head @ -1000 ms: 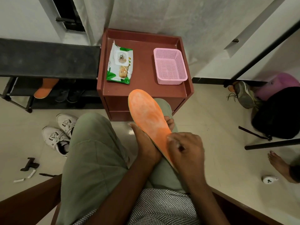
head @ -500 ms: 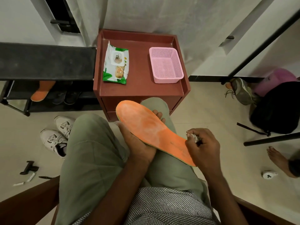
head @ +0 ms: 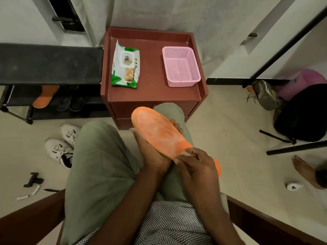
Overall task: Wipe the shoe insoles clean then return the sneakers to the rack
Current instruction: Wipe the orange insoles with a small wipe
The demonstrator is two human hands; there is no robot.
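The orange insole (head: 159, 134) lies across the person's lap, above the knees and just in front of the red worktop (head: 152, 92). The left hand (head: 154, 152) cups it from beneath, fingers curled round its far edge. The right hand (head: 196, 165) covers the heel end, fingertips pinching a small crumpled wipe (head: 185, 153) against the surface. The insole looks light, thin and bendy, likely foam, so it would flex if held by one end; supporting it under the middle seems the sound grip. The white sneakers (head: 62, 144) sit on the floor to the left, near the black rack (head: 49, 62), which holds a second orange insole (head: 45, 96).
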